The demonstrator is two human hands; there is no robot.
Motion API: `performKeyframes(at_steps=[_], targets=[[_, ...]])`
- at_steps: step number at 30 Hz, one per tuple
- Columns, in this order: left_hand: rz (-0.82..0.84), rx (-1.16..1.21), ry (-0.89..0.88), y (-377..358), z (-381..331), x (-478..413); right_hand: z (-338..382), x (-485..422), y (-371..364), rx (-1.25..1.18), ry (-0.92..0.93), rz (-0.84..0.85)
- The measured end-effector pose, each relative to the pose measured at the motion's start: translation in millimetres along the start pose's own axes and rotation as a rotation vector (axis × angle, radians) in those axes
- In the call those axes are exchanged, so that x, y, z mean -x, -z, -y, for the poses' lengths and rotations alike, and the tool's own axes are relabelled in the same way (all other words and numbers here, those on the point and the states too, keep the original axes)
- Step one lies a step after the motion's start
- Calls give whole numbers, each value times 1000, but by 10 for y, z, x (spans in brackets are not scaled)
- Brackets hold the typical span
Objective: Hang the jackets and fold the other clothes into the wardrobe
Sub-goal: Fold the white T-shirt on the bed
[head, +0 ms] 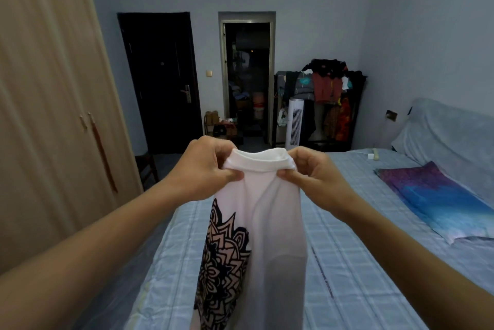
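A white T-shirt point(270, 222) with a black and tan mandala print hangs in front of me over the bed. My left hand point(205, 169) pinches the left side of its ribbed collar. My right hand point(312, 172) pinches the right side of the collar, thumb under the band. The shirt hangs straight down and its lower part runs out of the frame. The beige wardrobe point(48, 115) stands at the left with its doors closed.
A bed point(347, 262) with a blue checked sheet lies below, with a blue and purple pillow point(438, 204) at the right. A rack heaped with clothes point(326, 89) and a white tower fan point(295, 121) stand at the far wall. A dark chair point(147, 169) sits by the wardrobe.
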State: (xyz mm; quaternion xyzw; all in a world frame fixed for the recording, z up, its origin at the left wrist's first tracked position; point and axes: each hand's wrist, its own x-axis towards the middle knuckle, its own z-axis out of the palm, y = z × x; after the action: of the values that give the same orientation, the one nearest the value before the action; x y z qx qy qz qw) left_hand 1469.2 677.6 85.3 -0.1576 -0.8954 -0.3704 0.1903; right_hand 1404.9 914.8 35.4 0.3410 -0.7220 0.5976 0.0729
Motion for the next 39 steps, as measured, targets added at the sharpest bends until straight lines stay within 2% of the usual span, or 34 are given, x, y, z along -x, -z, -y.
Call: performKeyframes(at_steps=[9, 15, 20, 25, 32, 36, 39], targets=[[-72, 6, 19, -113, -38, -38, -183, 241, -225, -118, -104, -96], [-122, 20, -4, -160, -48, -24, -470, 592, -368, 135, -125, -123], [-188, 42, -4, -120, -22, -18, -733, 820, -450, 298, -167, -287], [-235, 42, 5, -76, -31, -45, -779, 963, -576, 155, -126, -479], [-255, 37, 18, -57, -36, -69, -752, 889, -779, 177, 1, -475], [-268, 28, 38, -23, -27, -72, -791, 885, -904, 284, 59, -469], [-267, 32, 44, 2, -2, -58, -810, 877, -990, 265, 39, -448]])
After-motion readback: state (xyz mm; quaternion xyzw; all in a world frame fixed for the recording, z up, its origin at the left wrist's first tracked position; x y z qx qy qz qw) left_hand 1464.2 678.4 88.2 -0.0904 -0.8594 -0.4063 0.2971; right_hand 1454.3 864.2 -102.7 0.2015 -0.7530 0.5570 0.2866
